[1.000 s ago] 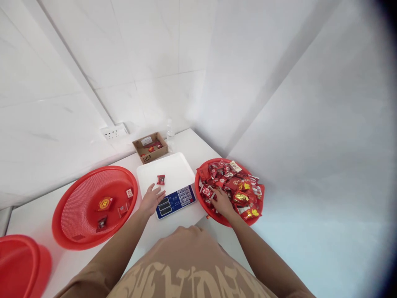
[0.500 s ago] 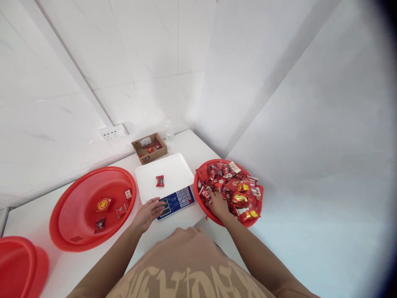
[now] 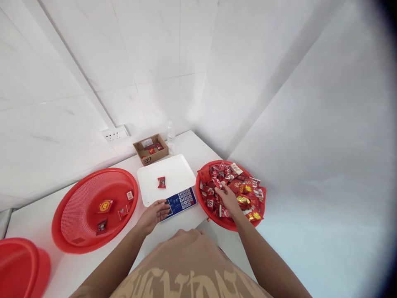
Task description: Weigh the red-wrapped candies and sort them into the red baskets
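Observation:
My left hand (image 3: 154,215) hovers at the left end of the scale's blue keypad panel, fingers loosely stretched out and holding nothing. It partly covers the displays. A single red wrapped candy (image 3: 161,182) lies on the white pan of the digital scale (image 3: 180,169). On the right, my right hand (image 3: 229,200) is over a round red basket (image 3: 214,221) heaped with red and gold wrapped candies (image 3: 243,188). Its thumb and fingers close on a small red-and-white wrapped candy (image 3: 216,182) at the top of the heap.
A large red mesh basket (image 3: 71,207) with several wrapped sweets stands left of the scale. Another red container (image 3: 18,265) is at the lower left. Behind the scale are an open cardboard box (image 3: 155,156) and a clear plastic bottle (image 3: 170,132), near the wall.
My right hand has lifted out of the heap and moved slightly up and right, with a wrapped candy at its fingertips. My left hand stays by the scale's displays.

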A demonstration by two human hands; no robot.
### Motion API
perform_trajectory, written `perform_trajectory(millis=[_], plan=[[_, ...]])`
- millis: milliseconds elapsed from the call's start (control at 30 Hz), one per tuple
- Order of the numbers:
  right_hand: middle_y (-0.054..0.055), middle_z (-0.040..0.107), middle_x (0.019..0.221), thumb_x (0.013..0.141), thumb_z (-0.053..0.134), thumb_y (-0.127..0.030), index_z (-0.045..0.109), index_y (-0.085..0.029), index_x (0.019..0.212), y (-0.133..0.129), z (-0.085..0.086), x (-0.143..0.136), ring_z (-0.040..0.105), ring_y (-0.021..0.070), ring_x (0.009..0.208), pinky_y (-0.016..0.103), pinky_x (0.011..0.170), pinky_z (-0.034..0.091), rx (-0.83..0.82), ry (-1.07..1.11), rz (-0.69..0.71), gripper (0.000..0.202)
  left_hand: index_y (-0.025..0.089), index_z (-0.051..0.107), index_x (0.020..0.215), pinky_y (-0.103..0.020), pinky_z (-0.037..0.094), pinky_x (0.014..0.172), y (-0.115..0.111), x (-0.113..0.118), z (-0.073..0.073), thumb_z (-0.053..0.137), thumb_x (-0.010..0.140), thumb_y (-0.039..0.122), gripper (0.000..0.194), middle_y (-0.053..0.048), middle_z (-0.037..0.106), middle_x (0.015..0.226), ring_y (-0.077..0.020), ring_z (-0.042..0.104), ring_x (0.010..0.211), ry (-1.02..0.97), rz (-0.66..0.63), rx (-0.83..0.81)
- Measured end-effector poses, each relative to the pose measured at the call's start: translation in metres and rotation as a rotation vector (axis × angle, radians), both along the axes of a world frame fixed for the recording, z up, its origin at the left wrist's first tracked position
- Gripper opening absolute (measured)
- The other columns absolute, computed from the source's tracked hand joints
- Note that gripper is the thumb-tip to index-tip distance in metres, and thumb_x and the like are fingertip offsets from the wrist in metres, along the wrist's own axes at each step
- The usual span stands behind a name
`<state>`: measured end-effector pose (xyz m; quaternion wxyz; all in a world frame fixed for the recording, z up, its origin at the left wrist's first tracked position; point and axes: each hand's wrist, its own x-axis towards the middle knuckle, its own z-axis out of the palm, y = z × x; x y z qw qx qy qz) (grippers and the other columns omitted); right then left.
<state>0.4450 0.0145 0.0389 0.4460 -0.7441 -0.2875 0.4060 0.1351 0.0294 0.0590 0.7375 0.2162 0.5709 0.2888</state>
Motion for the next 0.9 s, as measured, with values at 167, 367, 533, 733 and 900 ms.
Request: perform_trajectory(millis=[167, 367, 533, 733, 900], plan=[[-0.001, 0.065, 0.084, 0.069, 0.067, -0.042, 0.06, -0.025, 0.085, 0.004, 0.031, -0.015, 0.06, 0.0183, 0.085, 0.034, 0.073, 0.052, 0.094, 0.692, -0.057, 0.024, 0.019, 0.055, 0.098, -0.029, 0.048, 0.076, 0.002, 0.018, 0.006, 0.066, 0.075, 0.03, 0.027, -0.006, 0.067, 0.092, -0.013, 0.063, 0.076, -0.066, -0.117, 0.027], [0.002, 0.065, 0.08, 0.078, 0.059, -0.043, 0.062, -0.022, 0.083, 0.002, 0.05, -0.053, 0.061, 0.0176, 0.083, 0.04, 0.081, 0.05, 0.079, 1.057, 0.194, 0.021, 0.022, 0.054, 0.111, -0.034, 0.046, 0.084, 0.0, 0.051, 0.022, 0.068, 0.073, 0.039, 0.044, -0.009, 0.059, 0.116, -0.0176, 0.058, 0.096, -0.216, -0.287, 0.103], [0.003, 0.066, 0.083, 0.08, 0.056, -0.042, 0.062, -0.021, 0.086, -0.002, 0.048, -0.078, 0.061, 0.0175, 0.087, 0.042, 0.086, 0.048, 0.024, 1.175, 0.319, 0.023, 0.023, 0.053, 0.113, -0.035, 0.047, 0.082, -0.001, 0.067, 0.032, 0.07, 0.071, 0.041, 0.048, -0.007, 0.061, 0.108, -0.0146, 0.06, 0.085, -0.279, -0.279, 0.106], [0.002, 0.065, 0.088, 0.077, 0.062, -0.044, 0.061, -0.02, 0.086, -0.002, 0.042, -0.081, 0.06, 0.0171, 0.092, 0.042, 0.087, 0.049, -0.02, 1.168, 0.382, 0.026, 0.021, 0.057, 0.097, -0.032, 0.047, 0.077, -0.002, 0.061, 0.021, 0.077, 0.064, 0.037, 0.042, -0.001, 0.062, 0.087, -0.0119, 0.06, 0.071, -0.25, -0.212, 0.065], [0.003, 0.065, 0.093, 0.076, 0.063, -0.048, 0.059, -0.023, 0.088, 0.004, 0.028, -0.08, 0.062, 0.0155, 0.088, 0.036, 0.077, 0.054, -0.144, 0.997, 0.305, 0.029, 0.019, 0.057, 0.088, -0.026, 0.045, 0.07, -0.006, 0.043, 0.005, 0.078, 0.061, 0.038, 0.038, 0.001, 0.06, 0.077, -0.0088, 0.056, 0.067, -0.175, -0.121, 0.023]])
